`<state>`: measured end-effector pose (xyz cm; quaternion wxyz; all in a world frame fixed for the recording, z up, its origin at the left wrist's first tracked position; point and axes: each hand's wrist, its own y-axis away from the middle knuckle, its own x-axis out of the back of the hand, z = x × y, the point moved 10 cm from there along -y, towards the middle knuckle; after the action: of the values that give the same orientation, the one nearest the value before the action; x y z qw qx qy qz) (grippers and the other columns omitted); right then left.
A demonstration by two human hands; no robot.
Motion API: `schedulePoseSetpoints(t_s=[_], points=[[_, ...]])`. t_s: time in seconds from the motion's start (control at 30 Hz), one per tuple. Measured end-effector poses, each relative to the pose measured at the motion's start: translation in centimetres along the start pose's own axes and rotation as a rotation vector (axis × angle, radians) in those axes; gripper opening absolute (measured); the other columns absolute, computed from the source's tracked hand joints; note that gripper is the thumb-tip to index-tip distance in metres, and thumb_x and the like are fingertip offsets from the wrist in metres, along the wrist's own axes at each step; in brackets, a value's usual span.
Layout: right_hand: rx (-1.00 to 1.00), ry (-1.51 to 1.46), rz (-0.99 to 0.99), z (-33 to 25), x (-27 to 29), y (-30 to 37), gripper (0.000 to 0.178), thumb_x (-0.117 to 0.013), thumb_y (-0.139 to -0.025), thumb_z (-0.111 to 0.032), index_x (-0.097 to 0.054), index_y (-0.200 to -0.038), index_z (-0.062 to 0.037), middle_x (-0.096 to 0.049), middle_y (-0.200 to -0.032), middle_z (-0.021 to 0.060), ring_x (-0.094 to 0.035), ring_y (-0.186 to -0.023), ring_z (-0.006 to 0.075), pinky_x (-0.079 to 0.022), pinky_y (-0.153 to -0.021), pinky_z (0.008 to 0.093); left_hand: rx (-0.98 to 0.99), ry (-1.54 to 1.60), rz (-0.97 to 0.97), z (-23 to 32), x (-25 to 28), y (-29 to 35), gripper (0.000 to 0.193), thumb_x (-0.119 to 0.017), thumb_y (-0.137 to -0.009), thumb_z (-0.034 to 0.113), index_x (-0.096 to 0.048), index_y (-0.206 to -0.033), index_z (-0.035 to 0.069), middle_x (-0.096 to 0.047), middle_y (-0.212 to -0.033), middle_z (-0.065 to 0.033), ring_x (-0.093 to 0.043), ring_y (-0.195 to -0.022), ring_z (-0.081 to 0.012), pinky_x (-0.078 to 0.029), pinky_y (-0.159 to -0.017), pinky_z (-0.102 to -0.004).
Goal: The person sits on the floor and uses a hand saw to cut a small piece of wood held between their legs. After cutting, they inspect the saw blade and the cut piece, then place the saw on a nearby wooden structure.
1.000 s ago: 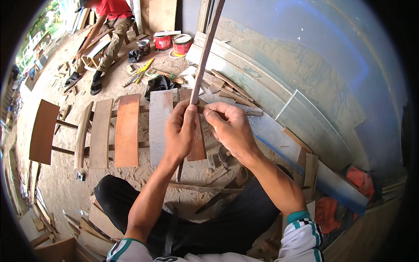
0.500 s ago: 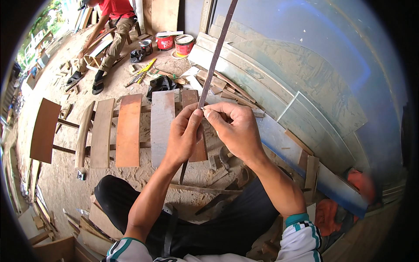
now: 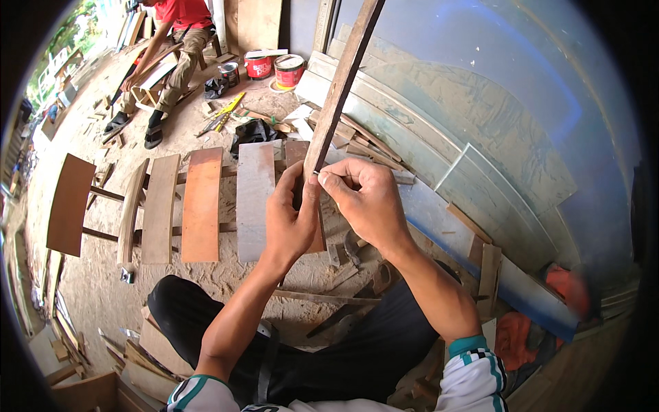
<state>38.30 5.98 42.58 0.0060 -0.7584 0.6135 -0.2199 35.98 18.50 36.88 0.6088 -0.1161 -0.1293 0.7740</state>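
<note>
A long, narrow wooden strip (image 3: 338, 93) slants up and away from me, past the top of the picture. My left hand (image 3: 294, 213) is closed round its lower part, fingers on the far left side and thumb in front. Beside it, my right hand (image 3: 367, 199) is pinched at the strip's right edge, thumb against forefinger. A tiny dark piece (image 3: 316, 172) shows at those fingertips, touching the strip; it is too small to name. Below my hands lies a row of slightly curved wooden slats, among them an orange-brown slat (image 3: 202, 206) and a greyish slat (image 3: 255, 199), across two thin rails.
A person in a red shirt (image 3: 182, 10) sits at the far left, handling boards. Paint tins (image 3: 289, 71), a yellow-black handsaw (image 3: 230, 112) and a black plastic bag (image 3: 254, 136) lie beyond the slats. Sheets of board (image 3: 439, 130) lean on the right wall. A hand saw blade (image 3: 336, 317) lies by my legs.
The strip has turned in my left hand, so its broad, lighter face shows where its narrow dark edge showed before. My right hand stays pinched at nearly the same spot.
</note>
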Motion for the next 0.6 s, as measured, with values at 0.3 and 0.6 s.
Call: schedulePoseSetpoints(t_s=[0.3,0.6], points=[[-0.030,-0.073,-0.008,0.7,-0.7,0.1,0.016,-0.061,-0.093,-0.009,-0.068,-0.092,0.0053,-0.062,-0.066,0.0012,-0.050,-0.060,0.0031,-0.040,-0.051,0.0237,0.071,0.032,0.005,-0.8,0.4,-0.1,0.035,-0.053,-0.101,0.020,-0.055,-0.124,-0.007,-0.066,-0.102,-0.0108,-0.057,-0.096,-0.0118,-0.047,-0.082,-0.0272],[-0.139,-0.189,-0.017,2.4,-1.5,0.0,0.017,-0.060,-0.095,-0.011,-0.067,-0.096,0.0044,-0.060,-0.070,-0.0018,-0.049,-0.060,0.0015,-0.038,-0.051,0.0205,0.239,0.350,-0.084,-0.9,-0.6,-0.1,0.033,-0.049,-0.104,0.023,-0.058,-0.124,-0.002,-0.048,-0.070,0.0067,-0.040,-0.058,-0.0008,-0.031,-0.049,-0.0190]])
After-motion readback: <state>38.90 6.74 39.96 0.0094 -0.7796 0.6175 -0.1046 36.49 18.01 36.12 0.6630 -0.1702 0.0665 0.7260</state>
